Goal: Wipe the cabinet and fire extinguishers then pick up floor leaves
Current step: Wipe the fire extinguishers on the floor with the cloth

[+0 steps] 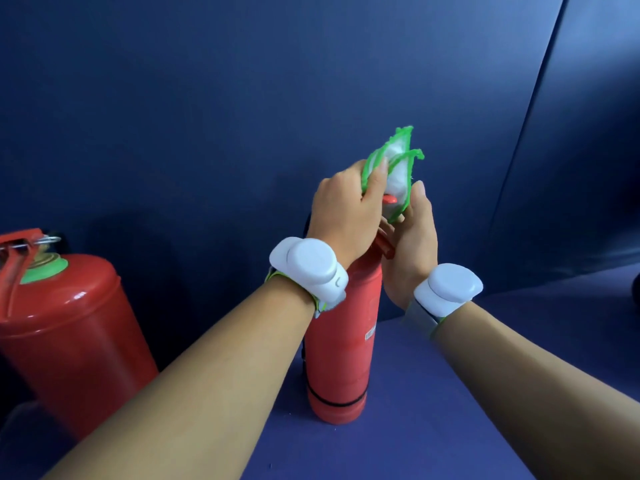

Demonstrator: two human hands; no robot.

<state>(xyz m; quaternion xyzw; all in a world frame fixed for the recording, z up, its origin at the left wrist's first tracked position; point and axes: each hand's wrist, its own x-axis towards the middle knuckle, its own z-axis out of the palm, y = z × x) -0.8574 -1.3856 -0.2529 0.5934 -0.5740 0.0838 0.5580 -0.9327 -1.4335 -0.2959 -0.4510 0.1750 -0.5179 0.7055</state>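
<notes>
A small pale label (370, 331) is seen on the right flank of the slim red fire extinguisher (341, 348), but its print is too small to be read; no other writing can be made out. This extinguisher stands upright on the blue cabinet floor (450, 393), at the centre of the view, with a black band round its base. Its red handle (386, 245) at the top is enclosed between both hands. A white cloth with green stitched edging (398, 174) is pinched by the left hand (346, 216), whose thumb and fingers are curled round its lower folds; the cloth rises from that grip toward 1 o'clock and is draped over the red lever tip. The right hand (412, 244) is placed just at 3 o'clock of the handle, its fingers pointing upward and lying against the cloth and handle; whether anything is actually clasped by it cannot be told. White wrist devices (308, 268) are worn on both forearms. A second, larger red extinguisher (65, 327) with a green collar is seen at 9 o'clock, well apart from the hands, against the dark blue back wall (242, 98).
</notes>
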